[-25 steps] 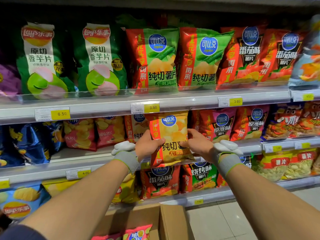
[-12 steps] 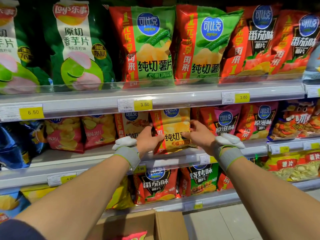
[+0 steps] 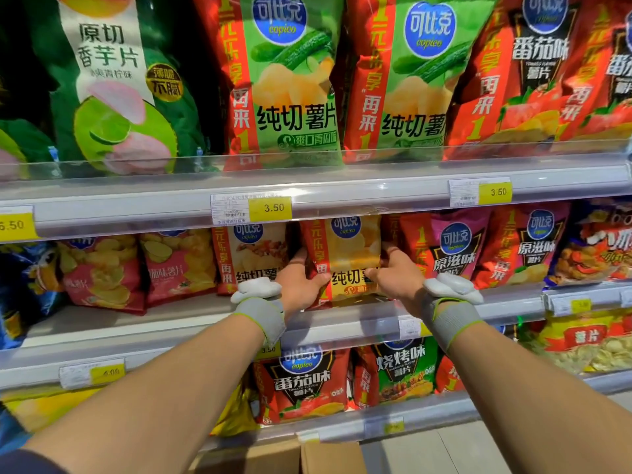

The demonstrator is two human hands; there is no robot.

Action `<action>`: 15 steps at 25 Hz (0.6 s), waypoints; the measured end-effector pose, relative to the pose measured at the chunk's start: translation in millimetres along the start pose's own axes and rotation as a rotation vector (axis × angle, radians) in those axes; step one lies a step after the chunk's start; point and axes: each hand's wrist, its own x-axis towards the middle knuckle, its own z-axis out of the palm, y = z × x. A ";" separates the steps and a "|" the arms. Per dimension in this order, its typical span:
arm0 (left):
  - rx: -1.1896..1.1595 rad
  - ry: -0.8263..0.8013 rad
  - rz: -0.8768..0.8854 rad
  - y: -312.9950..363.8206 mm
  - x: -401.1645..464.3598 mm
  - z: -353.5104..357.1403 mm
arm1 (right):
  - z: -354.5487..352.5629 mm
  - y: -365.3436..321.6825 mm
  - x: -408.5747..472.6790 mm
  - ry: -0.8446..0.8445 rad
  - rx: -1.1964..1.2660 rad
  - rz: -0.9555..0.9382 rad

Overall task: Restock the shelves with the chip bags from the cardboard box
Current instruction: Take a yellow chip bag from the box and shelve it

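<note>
Closer in now than half a second ago: the yellow bag [image 3: 349, 258] has gone deeper into the middle shelf [image 3: 342, 325], and its top edge now tucks under the upper shelf's rail [image 3: 342, 196] where before it stood further forward. The left hand [image 3: 301, 285] still grips the bag's left edge, thumb across the front, fingers behind. The right hand [image 3: 393, 275] pinches the right edge, thumb on the front. Both wrists wear grey cuffs with white pods on top.

The bag stands upright in its slot, touching a matching bag [image 3: 249, 258] on its left and just beside a red-and-pink bag [image 3: 448, 248] on its right. Further left sit 2 pink bags [image 3: 136, 268], with bare shelf in front of them. The upper shelf holds green cucumber bags [image 3: 290, 80], packed tight behind a clear lip. The lower shelf shows a tomato bag [image 3: 301, 384] and a barbecue bag [image 3: 400, 371].

The box [image 3: 307, 456] peeks in at the bottom edge, flaps open, contents out of view. Both forearms cross the middle shelf's front rail, well clear of the price tag [image 3: 270, 207] reading 3.50 above.
</note>
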 end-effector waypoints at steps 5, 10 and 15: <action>0.026 -0.027 -0.014 -8.2 7.9 13.4 | 3.2 16.4 2.7 0.043 -0.035 0.005; 0.073 0.011 -0.020 -6.3 5.9 15.4 | 4.1 14.9 -4.5 0.050 -0.065 0.059; 0.048 -0.036 -0.035 -2.1 -6.5 4.0 | -0.4 8.0 -19.8 0.080 -0.144 0.115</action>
